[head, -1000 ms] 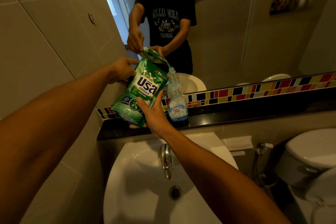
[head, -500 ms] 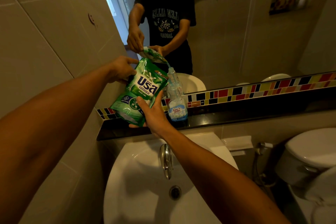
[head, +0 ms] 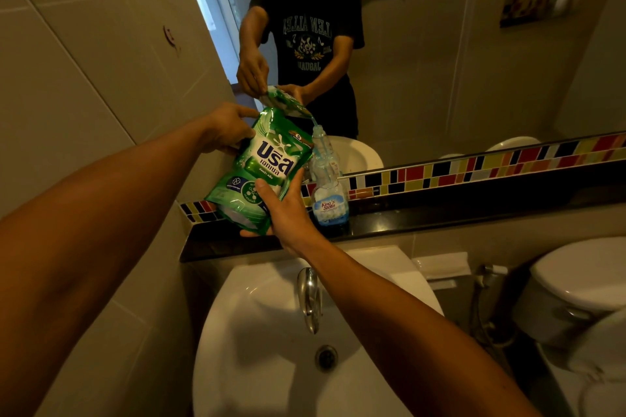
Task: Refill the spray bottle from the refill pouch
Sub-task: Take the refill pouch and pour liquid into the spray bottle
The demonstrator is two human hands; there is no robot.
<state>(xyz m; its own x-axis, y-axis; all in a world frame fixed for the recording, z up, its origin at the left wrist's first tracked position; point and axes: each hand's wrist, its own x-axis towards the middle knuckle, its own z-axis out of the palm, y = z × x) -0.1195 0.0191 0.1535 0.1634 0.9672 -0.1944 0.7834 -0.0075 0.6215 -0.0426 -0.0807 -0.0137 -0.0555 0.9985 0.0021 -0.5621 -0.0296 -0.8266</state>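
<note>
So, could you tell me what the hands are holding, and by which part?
Both hold the green refill pouch: the left hand grips its upper left edge, the right hand its lower part. The bottle stands unheld.

A green refill pouch (head: 262, 167) is held tilted by the left hand (head: 226, 128) and right hand (head: 284, 213), its spout at the mouth of the spray bottle (head: 327, 183) standing on the dark ledge (head: 440, 213).

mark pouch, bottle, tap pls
pouch (head: 267, 167): head view, printed front panel.
bottle (head: 329, 206): head view, blue label on its lower body.
tap (head: 310, 294): head view, chrome spout over the sink.
</note>
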